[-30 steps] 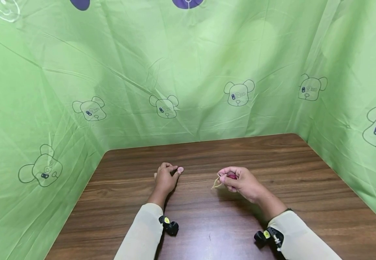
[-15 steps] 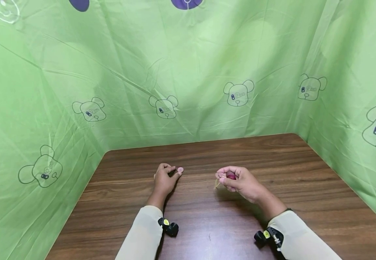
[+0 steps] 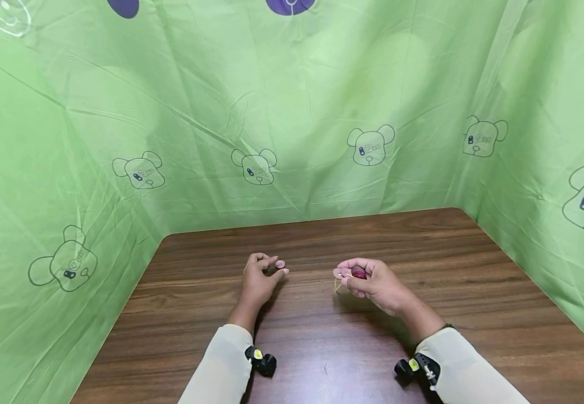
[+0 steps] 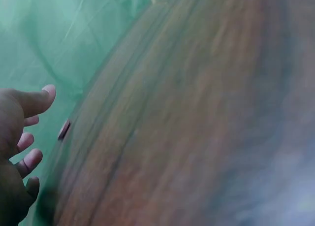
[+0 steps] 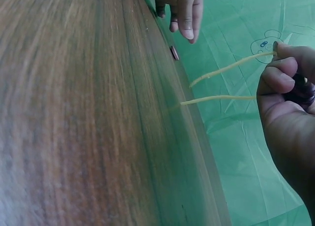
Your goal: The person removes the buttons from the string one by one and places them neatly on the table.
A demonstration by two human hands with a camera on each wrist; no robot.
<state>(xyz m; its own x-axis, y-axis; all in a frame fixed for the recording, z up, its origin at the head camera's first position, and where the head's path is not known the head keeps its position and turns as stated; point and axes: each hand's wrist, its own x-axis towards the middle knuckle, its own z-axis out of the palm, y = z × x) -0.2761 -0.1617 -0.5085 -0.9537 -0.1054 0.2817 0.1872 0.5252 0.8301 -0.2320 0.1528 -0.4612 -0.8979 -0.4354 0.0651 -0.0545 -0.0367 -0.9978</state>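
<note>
A pink button point(image 3: 280, 264) lies on the table point(image 3: 322, 342). Just left of the button, the left hand point(image 3: 259, 278) holds thumb and forefinger spread; well right of it, the right hand point(image 3: 377, 283) pinches a yellow cord point(image 5: 221, 97), a pink disc point(image 3: 338, 273) at its fingertips.
</note>
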